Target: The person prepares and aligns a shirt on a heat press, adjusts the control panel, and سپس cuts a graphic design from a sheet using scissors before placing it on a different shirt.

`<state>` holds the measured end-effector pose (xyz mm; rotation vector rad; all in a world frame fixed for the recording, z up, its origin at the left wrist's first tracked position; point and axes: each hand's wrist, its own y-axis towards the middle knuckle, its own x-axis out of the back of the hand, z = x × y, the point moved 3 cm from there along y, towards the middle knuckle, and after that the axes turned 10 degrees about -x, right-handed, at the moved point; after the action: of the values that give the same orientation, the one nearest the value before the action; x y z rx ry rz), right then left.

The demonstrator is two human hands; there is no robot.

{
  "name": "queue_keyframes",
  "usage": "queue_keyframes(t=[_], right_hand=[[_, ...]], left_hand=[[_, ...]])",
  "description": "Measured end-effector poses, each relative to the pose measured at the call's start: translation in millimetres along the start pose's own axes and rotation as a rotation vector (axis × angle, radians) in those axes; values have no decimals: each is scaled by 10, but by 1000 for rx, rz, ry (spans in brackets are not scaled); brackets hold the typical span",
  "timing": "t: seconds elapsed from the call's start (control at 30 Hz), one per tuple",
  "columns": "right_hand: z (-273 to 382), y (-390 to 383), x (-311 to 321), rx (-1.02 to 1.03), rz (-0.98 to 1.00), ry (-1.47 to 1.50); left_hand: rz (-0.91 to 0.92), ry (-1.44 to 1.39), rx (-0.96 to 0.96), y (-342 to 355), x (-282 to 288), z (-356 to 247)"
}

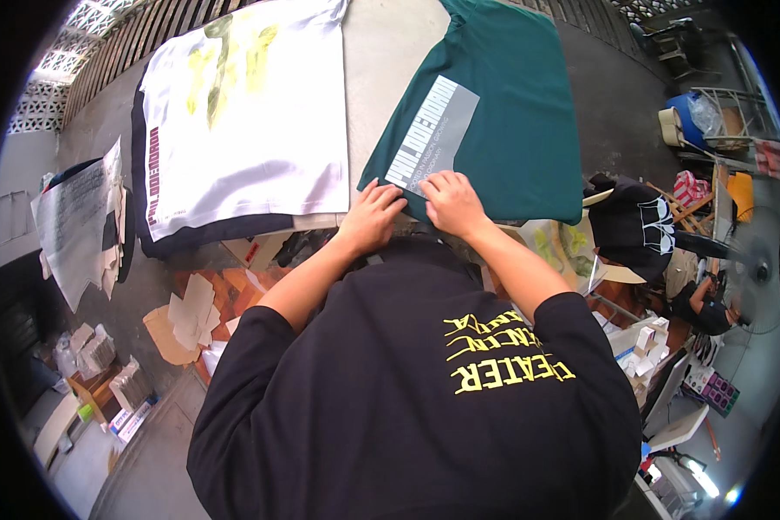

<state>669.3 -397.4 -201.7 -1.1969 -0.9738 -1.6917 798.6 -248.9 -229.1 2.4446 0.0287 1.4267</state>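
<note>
A dark green T-shirt [520,113] lies flat over the far right part of the work table, its hem toward me. On it rests a greyish transfer sheet [455,113] with bold white lettering, set at a slant. My left hand [375,214] is closed at the sheet's near left corner, fingertips pressed together by the shirt's hem. Close beside it, my right hand [451,203] is closed with bent fingers at the sheet's near right corner. The thumbs are partly hidden, so how firmly each grips the sheet is hard to see.
Left of the green shirt, a white T-shirt [260,130] with a yellow-green print lies over a dark cloth [225,231]. Paper sheets [78,221] hang at the far left. Cardboard pieces [191,314] lie below the table. To the right are a black printed shirt [637,227] and another person [706,303].
</note>
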Motion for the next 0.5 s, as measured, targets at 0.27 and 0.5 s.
queue_keyframes(t=[0.27,0.5], right_hand=[[290,384,-362,80,-85,-100],[370,454,-377,74,38,-121]], left_hand=[[-232,107,260,-79,41,-5],[-341,41,300,-142,-93,24]])
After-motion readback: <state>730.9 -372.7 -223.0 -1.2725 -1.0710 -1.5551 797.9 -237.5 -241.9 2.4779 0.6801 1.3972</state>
